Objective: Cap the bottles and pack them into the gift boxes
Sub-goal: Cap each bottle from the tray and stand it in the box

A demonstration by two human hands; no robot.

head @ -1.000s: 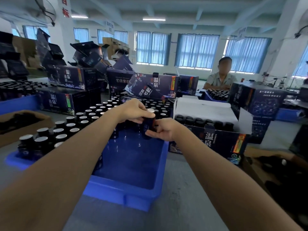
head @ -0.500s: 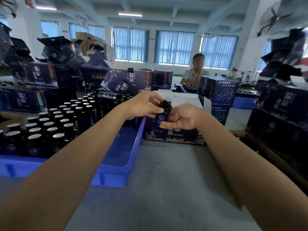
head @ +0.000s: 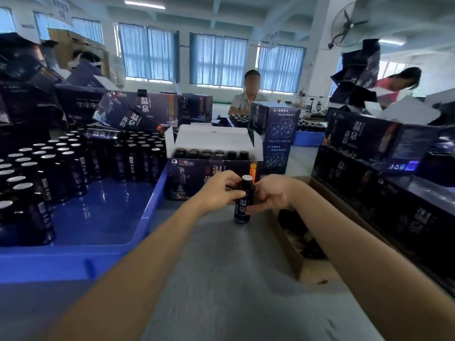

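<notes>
A dark bottle (head: 243, 207) with white characters on its label stands upright on the grey table, its top pale. My left hand (head: 220, 190) grips its upper part from the left, and my right hand (head: 273, 194) holds it from the right. Just behind stands an open gift box (head: 197, 178) with white flaps raised and a row of black-capped bottles (head: 211, 153) inside. Several uncapped bottles (head: 61, 163) with silver tops fill the blue tray (head: 147, 212) on the left.
A brown cardboard carton (head: 293, 244) sits right of the bottle, with stacked dark gift boxes (head: 369, 173) beyond it. More gift boxes (head: 138, 112) are piled behind the tray. One person (head: 248, 94) sits across the table; another (head: 396, 82) is at the far right.
Both hands carried the bottle from over the blue tray to the right and set it down upright on the grey table before the open gift box. The view turned right.
</notes>
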